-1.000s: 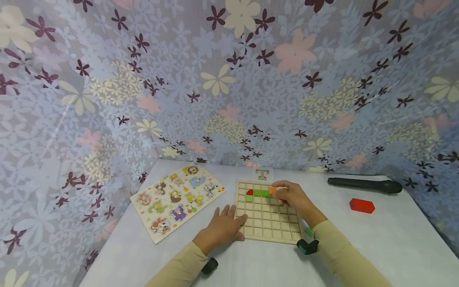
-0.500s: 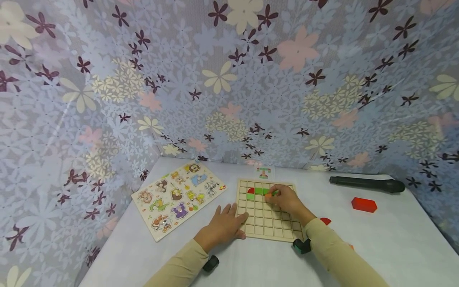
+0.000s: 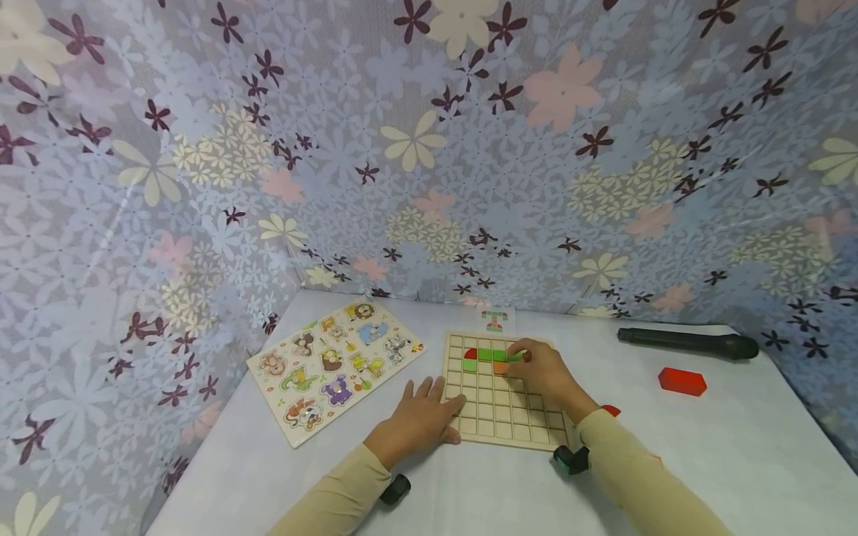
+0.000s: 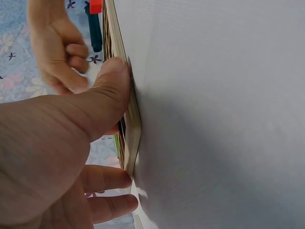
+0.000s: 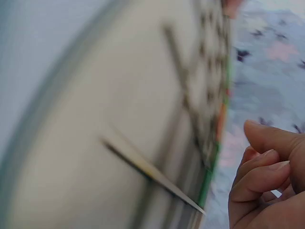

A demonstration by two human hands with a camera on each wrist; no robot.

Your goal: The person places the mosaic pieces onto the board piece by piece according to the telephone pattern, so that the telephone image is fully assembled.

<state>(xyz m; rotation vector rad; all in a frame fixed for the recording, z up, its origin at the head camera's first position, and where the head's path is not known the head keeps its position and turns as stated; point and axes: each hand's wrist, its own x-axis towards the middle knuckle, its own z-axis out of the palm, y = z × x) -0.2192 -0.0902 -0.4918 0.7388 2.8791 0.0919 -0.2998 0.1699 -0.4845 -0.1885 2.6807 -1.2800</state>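
Note:
On the left edge of a wooden grid board rests my left hand, its fingers spread. The left wrist view shows its thumb on the board's rim. My right hand is over the upper right of the grid, fingertips beside an orange block in a cell. Its fingers are curled in the right wrist view, with nothing seen between thumb and forefinger. A red quarter-round block, green blocks and a light green block occupy nearby cells. The hand hides cells at the right.
A small pattern card is behind the board. An animal picture puzzle lies at the left. To the right are a red block, a black microphone and a red piece partly behind the right sleeve.
My right hand has brought the orange block from the row of green blocks down to the cell below. A red piece has come into view beside the right sleeve. The left hand stays put.

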